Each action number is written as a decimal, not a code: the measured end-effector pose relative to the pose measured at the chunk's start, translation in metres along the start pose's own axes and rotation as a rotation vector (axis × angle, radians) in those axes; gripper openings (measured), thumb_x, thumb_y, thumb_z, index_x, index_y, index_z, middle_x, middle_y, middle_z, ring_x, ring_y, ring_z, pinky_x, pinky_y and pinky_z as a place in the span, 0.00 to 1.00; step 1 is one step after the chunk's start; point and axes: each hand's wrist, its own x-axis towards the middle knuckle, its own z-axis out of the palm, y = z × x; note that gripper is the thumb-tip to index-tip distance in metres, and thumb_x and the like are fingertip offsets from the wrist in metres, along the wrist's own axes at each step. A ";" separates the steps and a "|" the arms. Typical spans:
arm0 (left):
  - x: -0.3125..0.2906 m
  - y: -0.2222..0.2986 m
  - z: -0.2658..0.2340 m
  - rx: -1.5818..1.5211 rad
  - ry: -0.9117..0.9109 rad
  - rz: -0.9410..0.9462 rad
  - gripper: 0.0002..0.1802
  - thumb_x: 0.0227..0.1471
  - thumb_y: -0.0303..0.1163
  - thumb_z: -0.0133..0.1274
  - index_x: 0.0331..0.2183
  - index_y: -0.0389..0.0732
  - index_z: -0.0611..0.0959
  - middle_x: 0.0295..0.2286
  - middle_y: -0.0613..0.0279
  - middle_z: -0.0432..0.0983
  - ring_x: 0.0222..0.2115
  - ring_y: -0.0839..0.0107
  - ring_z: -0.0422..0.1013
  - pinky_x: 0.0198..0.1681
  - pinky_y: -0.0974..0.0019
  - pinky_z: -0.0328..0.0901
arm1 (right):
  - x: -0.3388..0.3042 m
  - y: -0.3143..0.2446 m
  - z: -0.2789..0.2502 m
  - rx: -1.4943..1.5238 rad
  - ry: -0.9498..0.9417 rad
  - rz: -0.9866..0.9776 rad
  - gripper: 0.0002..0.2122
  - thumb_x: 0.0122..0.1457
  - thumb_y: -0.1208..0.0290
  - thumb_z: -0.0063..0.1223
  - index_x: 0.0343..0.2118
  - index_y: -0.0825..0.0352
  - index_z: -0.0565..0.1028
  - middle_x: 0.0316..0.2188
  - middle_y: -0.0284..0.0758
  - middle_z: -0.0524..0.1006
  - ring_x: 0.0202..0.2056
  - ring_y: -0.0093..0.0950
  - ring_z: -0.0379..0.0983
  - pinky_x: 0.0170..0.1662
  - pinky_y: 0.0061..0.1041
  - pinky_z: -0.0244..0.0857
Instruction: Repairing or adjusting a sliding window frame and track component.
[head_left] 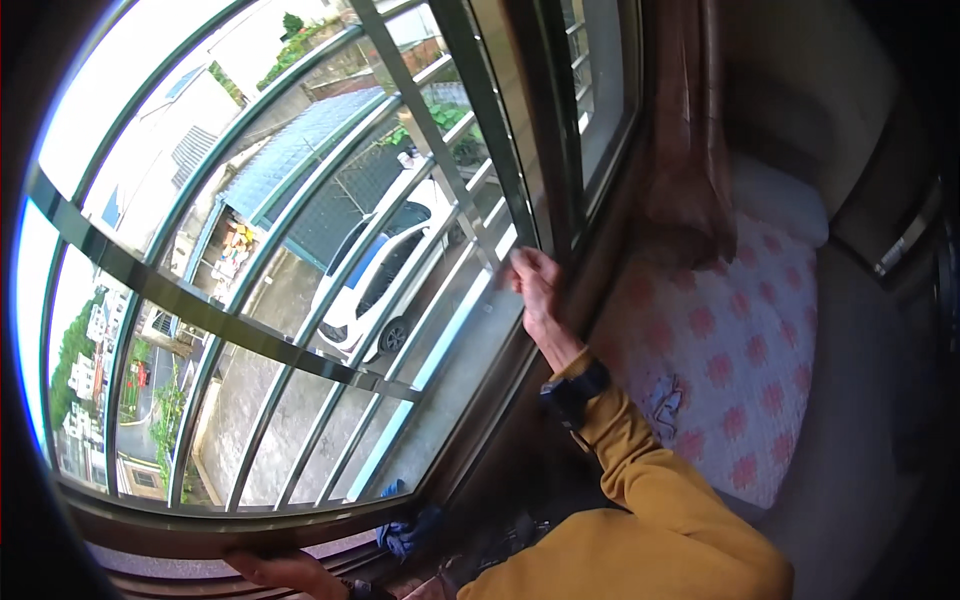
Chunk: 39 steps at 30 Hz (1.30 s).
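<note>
My right hand [537, 287], in a mustard-yellow sleeve with a dark wristwatch [575, 390], reaches up to the window glass [330, 300] and presses something pale and small against it near the dark sliding frame [555, 150]; what it holds is too small to tell. At the bottom edge my left hand [285, 570] rests flat on the brown window sill [200, 535]. A crumpled blue cloth [405, 530] lies on the sill just right of that hand. Metal bars [200, 300] run outside the glass.
A bed with a pink-flowered white quilt [730, 350] lies right of the window, and a brownish curtain [690, 150] hangs bunched above it. Outside, far below, a white car [385, 270] is parked beside roofs and a paved yard.
</note>
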 end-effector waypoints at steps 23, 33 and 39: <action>0.017 -0.047 -0.046 0.084 -0.013 0.075 0.35 0.60 0.50 0.34 0.55 0.28 0.64 0.55 0.42 0.59 0.53 0.55 0.60 0.56 0.55 0.56 | -0.037 -0.134 0.089 0.015 -0.244 -0.273 0.07 0.58 0.70 0.55 0.32 0.69 0.75 0.24 0.25 0.74 0.25 0.13 0.66 0.30 0.14 0.61; 0.007 -0.015 -0.014 -0.024 0.054 -0.052 0.33 0.61 0.50 0.37 0.55 0.31 0.65 0.53 0.48 0.62 0.51 0.58 0.63 0.55 0.59 0.57 | -0.093 -0.124 0.059 0.130 -0.367 -0.060 0.05 0.56 0.72 0.57 0.33 0.68 0.78 0.21 0.28 0.76 0.22 0.13 0.68 0.22 0.12 0.58; 0.004 -0.004 -0.002 -0.007 0.105 -0.063 0.33 0.61 0.50 0.37 0.54 0.32 0.66 0.51 0.50 0.64 0.48 0.61 0.64 0.53 0.61 0.58 | -0.105 -0.110 0.010 0.122 -0.356 0.110 0.05 0.54 0.72 0.60 0.30 0.68 0.78 0.20 0.27 0.75 0.20 0.14 0.68 0.24 0.14 0.60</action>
